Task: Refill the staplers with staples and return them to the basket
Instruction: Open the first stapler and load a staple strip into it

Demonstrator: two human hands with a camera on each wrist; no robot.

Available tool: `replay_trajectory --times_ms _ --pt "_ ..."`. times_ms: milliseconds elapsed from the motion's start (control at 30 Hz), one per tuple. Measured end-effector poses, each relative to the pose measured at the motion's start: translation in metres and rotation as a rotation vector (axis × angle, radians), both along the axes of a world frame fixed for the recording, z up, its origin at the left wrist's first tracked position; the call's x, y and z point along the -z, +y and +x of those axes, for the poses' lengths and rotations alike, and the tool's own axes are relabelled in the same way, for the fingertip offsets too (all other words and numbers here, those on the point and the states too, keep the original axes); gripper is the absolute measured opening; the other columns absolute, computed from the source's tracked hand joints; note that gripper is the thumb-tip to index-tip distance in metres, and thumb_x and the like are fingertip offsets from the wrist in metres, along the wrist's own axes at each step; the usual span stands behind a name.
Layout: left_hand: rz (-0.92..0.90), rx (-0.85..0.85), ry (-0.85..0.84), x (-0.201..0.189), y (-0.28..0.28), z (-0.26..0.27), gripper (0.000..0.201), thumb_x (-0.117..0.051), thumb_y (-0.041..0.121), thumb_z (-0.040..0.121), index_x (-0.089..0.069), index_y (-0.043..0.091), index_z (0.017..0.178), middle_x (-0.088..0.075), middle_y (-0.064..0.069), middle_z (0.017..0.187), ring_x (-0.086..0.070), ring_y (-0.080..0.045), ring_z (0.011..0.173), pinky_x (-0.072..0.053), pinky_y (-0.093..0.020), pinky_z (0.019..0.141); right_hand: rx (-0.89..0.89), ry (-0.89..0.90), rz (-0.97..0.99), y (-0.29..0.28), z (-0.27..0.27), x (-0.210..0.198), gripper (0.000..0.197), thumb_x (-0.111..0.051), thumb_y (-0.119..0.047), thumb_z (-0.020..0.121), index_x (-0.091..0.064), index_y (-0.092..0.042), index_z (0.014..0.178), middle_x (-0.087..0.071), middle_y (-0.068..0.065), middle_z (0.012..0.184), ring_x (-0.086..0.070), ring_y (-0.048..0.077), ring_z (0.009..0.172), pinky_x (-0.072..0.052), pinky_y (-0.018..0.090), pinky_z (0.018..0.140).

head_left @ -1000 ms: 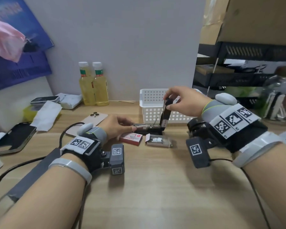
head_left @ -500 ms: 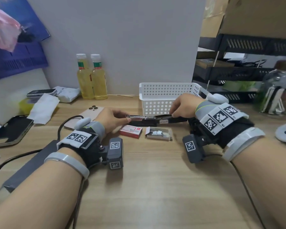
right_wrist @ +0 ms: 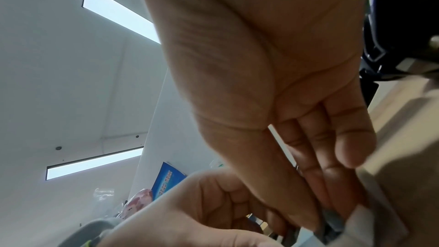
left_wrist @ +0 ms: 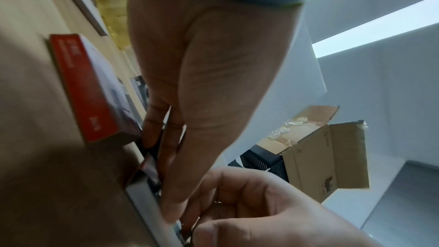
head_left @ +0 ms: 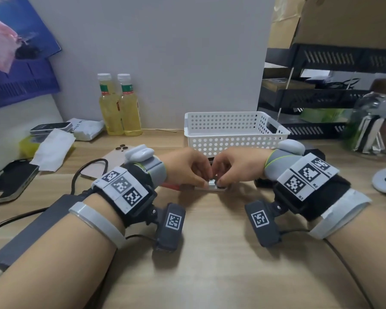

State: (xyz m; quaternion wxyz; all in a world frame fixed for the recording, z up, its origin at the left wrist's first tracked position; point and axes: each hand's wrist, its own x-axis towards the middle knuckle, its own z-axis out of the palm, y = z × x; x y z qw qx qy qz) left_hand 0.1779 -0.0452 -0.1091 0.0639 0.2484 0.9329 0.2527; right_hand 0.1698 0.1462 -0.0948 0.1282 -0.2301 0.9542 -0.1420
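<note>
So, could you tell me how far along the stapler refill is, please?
Little looks finished: the basket shows no stapler inside, though its floor is partly hidden. In hand: the left hand and right hand meet over the open staple box, fingertips pinching at staples. Left: loading them, closing the stapler lying behind the hands, and returning it.

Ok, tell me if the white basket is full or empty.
Not full: nothing shows above the basket's rim or against its inner walls; its floor is hidden.

No text reads clearly; the red box [left_wrist: 83,89] and bottle labels [head_left: 127,90] carry print too blurred.
</note>
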Motion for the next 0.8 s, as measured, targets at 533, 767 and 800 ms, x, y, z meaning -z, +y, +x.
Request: replay_trajectory --times_ms 533,767,800 --pt "-0.101 -0.007 0.021 -0.001 0.006 -0.004 0.019 -0.08 0.022 0.075 -0.073 0.025 0.093 -0.071 0.011 0.08 -0.065 -0.008 0.074 -0.049 -0.02 0.064 0.042 -0.102 -0.127 -0.008 -0.011 0.012 0.015 -0.077 -0.027 0.076 -0.075 -0.017 0.087 -0.079 -0.002 0.078 -0.076 0.013 0.077 -0.06 0.033 0.083" --pt "0.075 0.013 -0.081 -0.006 0.0 -0.006 0.014 -0.078 0.015 0.08 -0.077 0.021 0.093 -0.079 0.004 0.084 -0.075 -0.015 0.083 -0.061 -0.037 0.084 -0.018 -0.17 -0.173 0.003 -0.016 0.004 0.021 -0.075 -0.034 0.078 -0.074 -0.019 0.093 -0.078 0.002 0.083 -0.07 0.019 0.078 -0.047 0.028 0.069" --pt "0.129 0.015 -0.1 -0.008 -0.003 -0.007 0.013 -0.077 0.014 0.082 -0.077 0.019 0.094 -0.079 0.001 0.085 -0.075 -0.017 0.084 -0.06 -0.036 0.085 -0.015 -0.178 -0.197 0.004 -0.018 0.003 0.021 -0.075 -0.034 0.079 -0.074 -0.02 0.094 -0.078 0.002 0.084 -0.066 0.016 0.075 -0.045 0.027 0.067"
